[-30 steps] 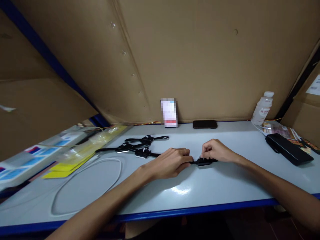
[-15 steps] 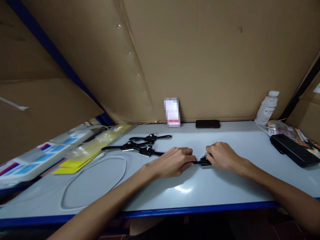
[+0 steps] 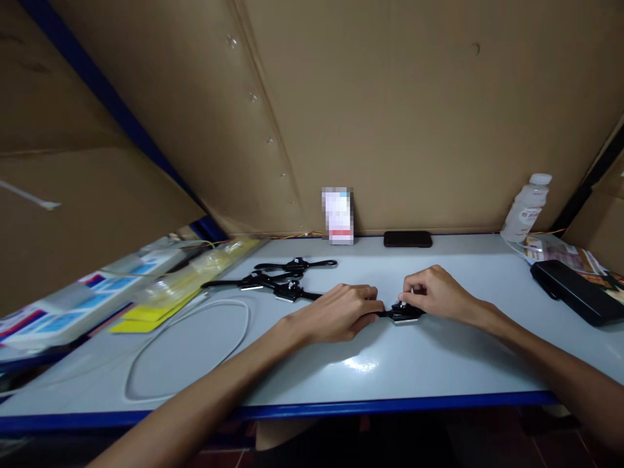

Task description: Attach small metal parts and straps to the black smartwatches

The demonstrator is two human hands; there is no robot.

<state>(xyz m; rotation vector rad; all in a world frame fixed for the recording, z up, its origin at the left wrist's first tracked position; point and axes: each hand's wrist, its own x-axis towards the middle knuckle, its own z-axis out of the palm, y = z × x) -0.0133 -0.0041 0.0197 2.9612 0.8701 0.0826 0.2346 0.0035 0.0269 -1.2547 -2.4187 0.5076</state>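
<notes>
My left hand (image 3: 341, 313) lies on the pale table (image 3: 439, 364), fingers curled over a thin black arm-shaped part (image 3: 403, 313) that runs from under it to the right. My right hand (image 3: 431, 292) pinches the right end of that same black part, fingertips pressed on a small light piece on top. Behind my left hand lie two more black arm-shaped parts (image 3: 273, 281) with round hubs, crossing one another.
A white cable loop (image 3: 190, 351) lies at the left. Yellow and clear packets (image 3: 185, 286) and blue-white boxes (image 3: 63, 312) sit at far left. A phone (image 3: 407, 239), a white bottle (image 3: 529, 208) and a black case (image 3: 570, 292) stand along the back and right. Cardboard walls surround.
My right hand's fingers rose from lying flat over the part's end to a pinch on top of it. The left hand stayed on the part. The view shifted slightly.
</notes>
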